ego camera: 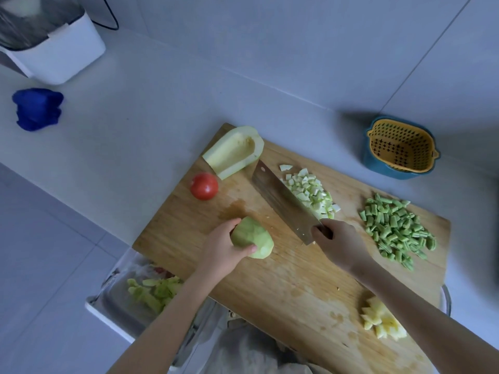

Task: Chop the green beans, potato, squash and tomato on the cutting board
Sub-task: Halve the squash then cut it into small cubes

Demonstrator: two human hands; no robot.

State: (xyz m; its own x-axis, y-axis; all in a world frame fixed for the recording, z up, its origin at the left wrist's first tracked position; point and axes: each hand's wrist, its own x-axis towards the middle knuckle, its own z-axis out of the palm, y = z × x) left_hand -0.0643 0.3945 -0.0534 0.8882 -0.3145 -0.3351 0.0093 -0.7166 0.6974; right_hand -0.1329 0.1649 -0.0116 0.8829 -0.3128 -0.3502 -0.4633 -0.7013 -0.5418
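On the cutting board (270,279), the left hand (224,249) grips a peeled squash piece (255,240); the right hand (339,242) clasps the cleaver (283,203) beside diced squash (310,191)

The left hand (224,252) grips a peeled pale-green squash piece (255,237) on the wooden cutting board (283,282); at three o'clock, the right hand (337,244) holds a broad steel cleaver (280,201).

no readable text, no labels, no brands, no numbers anywhere in view

The right hand (337,242) covers the cleaver (283,202) handle.
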